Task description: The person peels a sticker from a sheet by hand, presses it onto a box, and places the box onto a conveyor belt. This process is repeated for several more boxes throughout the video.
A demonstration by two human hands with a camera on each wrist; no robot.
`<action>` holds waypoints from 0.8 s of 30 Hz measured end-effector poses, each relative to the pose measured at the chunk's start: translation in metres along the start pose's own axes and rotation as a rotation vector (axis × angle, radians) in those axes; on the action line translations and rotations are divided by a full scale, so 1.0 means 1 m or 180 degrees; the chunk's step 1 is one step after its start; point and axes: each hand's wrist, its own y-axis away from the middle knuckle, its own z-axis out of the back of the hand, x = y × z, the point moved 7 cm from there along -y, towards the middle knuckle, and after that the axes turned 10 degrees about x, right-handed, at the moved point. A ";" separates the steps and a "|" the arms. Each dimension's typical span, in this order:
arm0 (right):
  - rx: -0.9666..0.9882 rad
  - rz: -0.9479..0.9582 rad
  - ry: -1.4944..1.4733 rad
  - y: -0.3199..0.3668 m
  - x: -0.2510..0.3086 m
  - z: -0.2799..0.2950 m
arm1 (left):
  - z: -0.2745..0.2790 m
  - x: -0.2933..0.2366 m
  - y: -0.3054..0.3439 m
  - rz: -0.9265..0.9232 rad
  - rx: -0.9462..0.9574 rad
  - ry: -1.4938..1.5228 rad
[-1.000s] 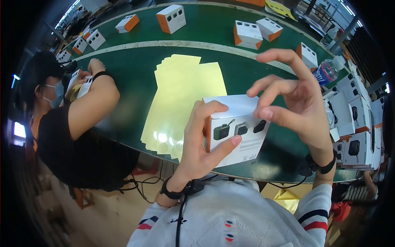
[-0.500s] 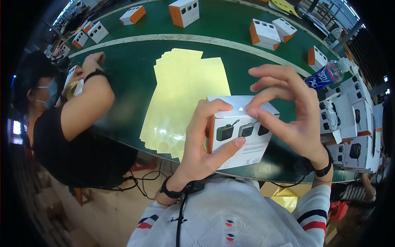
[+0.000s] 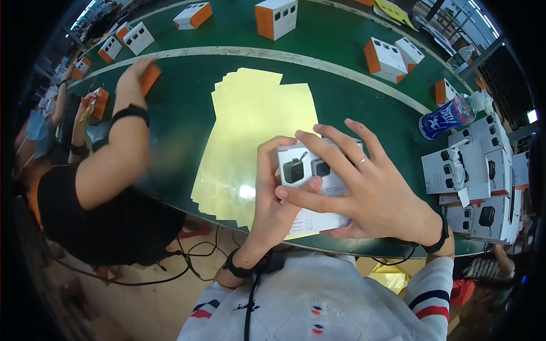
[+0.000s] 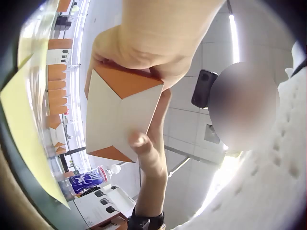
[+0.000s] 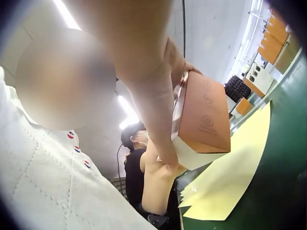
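Note:
A white and orange box with pictures of small dark devices is held up above the table's near edge. My left hand grips its left side, thumb across the printed face. My right hand spreads over the top and front, fingers bent round the box, thumb near the left thumb. In the left wrist view the box shows a white face with orange corners. The right wrist view shows its orange side. Yellow sheets lie fanned out just behind and left of the box.
Several boxes stand along the far strip. On the right are a bottle and a stack of boxes. A person in black sits at the left, one arm stretched over the green table.
My right hand has come down from above the box's top right and now wraps over its front. The box has tilted and shifted slightly left. The neighbour's arm has swung forward.

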 end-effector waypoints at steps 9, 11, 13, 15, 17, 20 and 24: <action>-0.0986 0.0463 -0.1938 -0.019 -0.038 0.018 | 0.016 -0.030 0.003 -0.0226 -0.0138 -0.0628; -0.0749 0.0495 -0.1182 -0.022 -0.021 0.012 | 0.017 -0.033 0.003 -0.0377 -0.0108 -0.0837; -0.0365 0.0453 -0.0194 -0.026 -0.004 -0.002 | 0.020 -0.023 0.003 -0.0395 -0.0089 -0.0842; -0.0327 0.0352 -0.0117 -0.030 -0.015 -0.008 | 0.022 -0.016 0.001 -0.0282 -0.0215 -0.0492; 0.0037 0.0107 -0.0418 -0.038 -0.047 -0.010 | 0.022 -0.009 0.001 -0.0013 -0.0520 0.0199; -0.0445 -0.0444 -0.1279 -0.043 -0.138 -0.026 | 0.019 -0.009 0.008 -0.0091 -0.0161 -0.0569; -0.0517 -0.1397 -0.1345 -0.022 -0.291 -0.083 | 0.031 -0.015 0.014 0.0086 -0.0026 -0.0900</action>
